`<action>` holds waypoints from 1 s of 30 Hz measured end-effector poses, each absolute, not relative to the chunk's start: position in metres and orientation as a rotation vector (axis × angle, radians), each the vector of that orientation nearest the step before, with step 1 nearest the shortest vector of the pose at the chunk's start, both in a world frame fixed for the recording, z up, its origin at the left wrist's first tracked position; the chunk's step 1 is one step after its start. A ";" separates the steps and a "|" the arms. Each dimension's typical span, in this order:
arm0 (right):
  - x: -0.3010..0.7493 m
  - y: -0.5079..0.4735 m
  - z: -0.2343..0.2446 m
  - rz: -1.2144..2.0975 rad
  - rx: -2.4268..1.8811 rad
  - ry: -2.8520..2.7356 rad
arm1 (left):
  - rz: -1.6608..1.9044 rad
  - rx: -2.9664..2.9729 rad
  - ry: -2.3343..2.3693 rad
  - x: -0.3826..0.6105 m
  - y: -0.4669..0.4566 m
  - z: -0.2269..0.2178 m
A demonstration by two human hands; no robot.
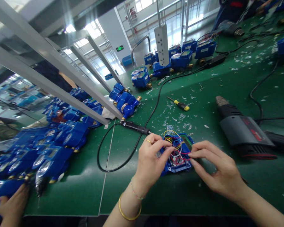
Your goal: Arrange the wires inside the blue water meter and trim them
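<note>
An opened blue water meter (180, 167) lies on the bench in front of me, with thin red, yellow and white wires (177, 151) looping out of its housing. From the left, my left hand (153, 154) reaches over it, thumb and forefinger pinched on the wires. My right hand (210, 164) is at the meter's right side, its thumb and fingertips closed on a pink-red wire (188, 154). Just beyond my left hand lies a black electric screwdriver (136, 127) with a cable. A yellow-and-black screwdriver (180, 105) rests farther back.
A heat gun (246, 132) lies to the right. Blue meters crowd the left (54, 157) and the back (182, 58). Slanting metal posts (90, 107) and a hanging power strip (161, 44) rise above the green bench (123, 189). A co-worker's hand (15, 201) touches a meter at lower left.
</note>
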State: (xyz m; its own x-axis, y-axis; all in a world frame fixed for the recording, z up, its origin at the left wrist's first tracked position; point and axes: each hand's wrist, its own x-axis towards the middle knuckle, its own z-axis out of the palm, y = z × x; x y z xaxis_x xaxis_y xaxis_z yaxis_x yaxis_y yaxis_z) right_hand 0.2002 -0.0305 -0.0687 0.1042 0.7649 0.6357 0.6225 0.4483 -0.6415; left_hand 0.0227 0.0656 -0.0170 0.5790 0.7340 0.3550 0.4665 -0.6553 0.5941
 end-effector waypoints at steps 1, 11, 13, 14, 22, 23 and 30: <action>0.201 -0.030 -0.066 0.164 -1.241 -1.621 | 0.787 2.389 0.935 0.024 0.069 -0.019; 0.184 -0.013 -0.060 -0.011 -1.440 -1.871 | 0.611 2.369 0.804 0.021 0.076 -0.028; 0.186 -0.016 -0.063 -0.008 -1.402 -1.876 | 0.610 2.423 0.748 0.020 0.078 -0.029; 0.187 -0.018 -0.064 0.003 -1.382 -1.871 | 0.604 2.467 0.722 0.019 0.080 -0.029; 0.195 -0.025 -0.066 0.105 -1.314 -1.837 | 0.346 2.631 0.585 0.020 0.090 -0.019; 0.195 -0.025 -0.065 0.106 -1.320 -1.829 | 0.333 2.630 0.580 0.020 0.090 -0.018; 0.190 -0.020 -0.059 0.077 -1.359 -1.778 | 0.352 2.597 0.695 0.022 0.087 -0.022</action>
